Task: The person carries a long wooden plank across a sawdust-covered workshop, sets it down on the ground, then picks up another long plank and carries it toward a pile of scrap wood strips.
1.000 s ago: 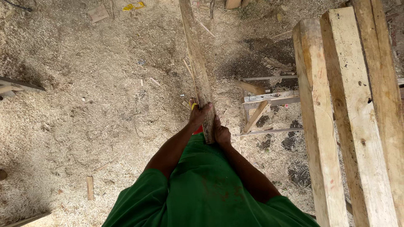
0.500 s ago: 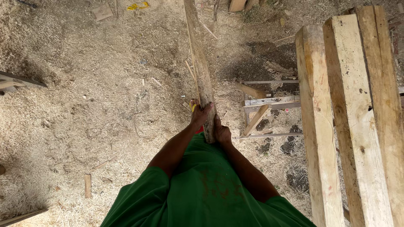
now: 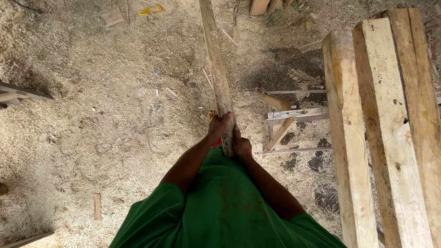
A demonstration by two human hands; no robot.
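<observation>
A long, rough wooden plank [image 3: 216, 64] runs from my waist away to the top of the view, over the sawdust-covered ground. My left hand [image 3: 217, 125] grips its near end from the left side. My right hand [image 3: 241, 146] holds the same end from the right, slightly closer to my body. Both arms reach forward from my green shirt [image 3: 225, 206]. The plank's near tip is hidden between my hands and shirt.
Thick pale timber beams [image 3: 381, 128] lie side by side on the right. A small wooden frame [image 3: 294, 117] stands below them. Sawdust and wood offcuts [image 3: 97, 205] cover the ground; another board end [image 3: 18, 92] juts in at left.
The view has shifted slightly; the plank and both hands keep the same grip and position against my body.
</observation>
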